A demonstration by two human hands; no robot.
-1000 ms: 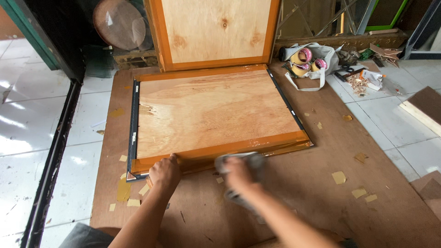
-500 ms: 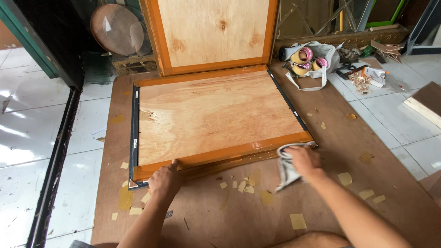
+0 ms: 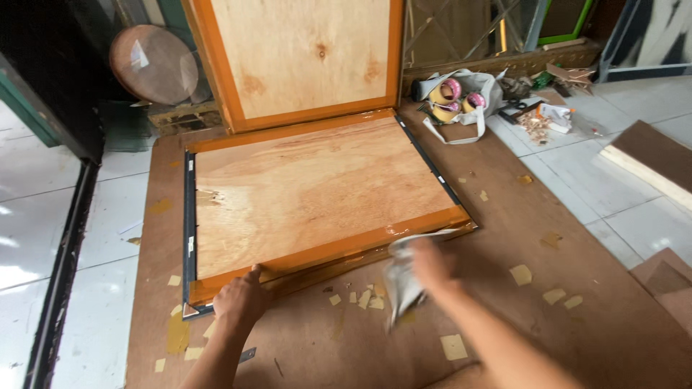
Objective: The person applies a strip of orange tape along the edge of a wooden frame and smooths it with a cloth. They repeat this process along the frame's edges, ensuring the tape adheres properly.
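Note:
A flat plywood panel [image 3: 310, 187] with orange tape along its near edge lies in a dark metal frame on a brown board [image 3: 577, 216]. My left hand [image 3: 240, 301] presses down on the panel's near left corner. My right hand [image 3: 430, 265] grips a crumpled grey cloth [image 3: 400, 277] against the taped near edge, right of the middle; hand and cloth are blurred.
A second orange-edged plywood panel [image 3: 303, 57] stands upright behind. A grey bag with tape rolls [image 3: 458, 97] sits at the back right, next to scraps. Bits of tape [image 3: 453, 347] litter the board. White floor tiles lie on both sides, a round disc [image 3: 151, 65] at back left.
My right hand with the cloth went from the edge's middle out to the right corner, then came back left. The left hand has stayed on the near left corner.

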